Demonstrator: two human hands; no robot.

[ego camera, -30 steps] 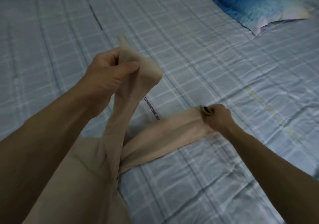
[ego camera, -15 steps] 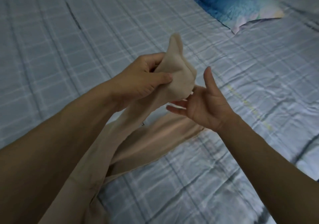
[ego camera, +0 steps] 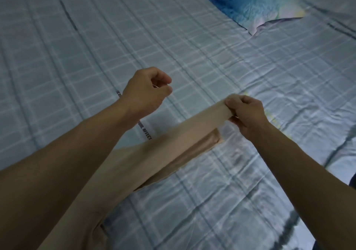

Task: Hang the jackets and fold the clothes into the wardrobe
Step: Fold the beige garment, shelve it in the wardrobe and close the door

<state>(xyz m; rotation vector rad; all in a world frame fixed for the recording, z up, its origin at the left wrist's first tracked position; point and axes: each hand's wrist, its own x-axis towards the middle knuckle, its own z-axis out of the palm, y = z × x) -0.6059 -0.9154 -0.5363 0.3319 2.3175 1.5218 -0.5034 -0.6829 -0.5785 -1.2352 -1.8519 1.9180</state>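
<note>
The thin beige stretchy tights [ego camera: 169,145] lay on the pale blue checked bed sheet [ego camera: 92,43], in the lower middle of the view, and ran from the lower left corner toward the right. The right hand [ego camera: 248,114] pinched the end of one leg of the tights between thumb and curled fingers and held it a little above the sheet, so this leg was stretched straight and flat. The second leg lay flat on the sheet just under the raised one, with its end near the right wrist. The left hand [ego camera: 146,93] was in the air beside the tights, apart from them, with the fingers curled into a loose fist; I could see nothing inside it. The left forearm covered part of the tights. A line of dark printed letters [ego camera: 145,133] on the sheet showed just beside the left wrist. A pillow with blue and purple print [ego camera: 256,3] lay at the top right, well apart from both hands.
</note>
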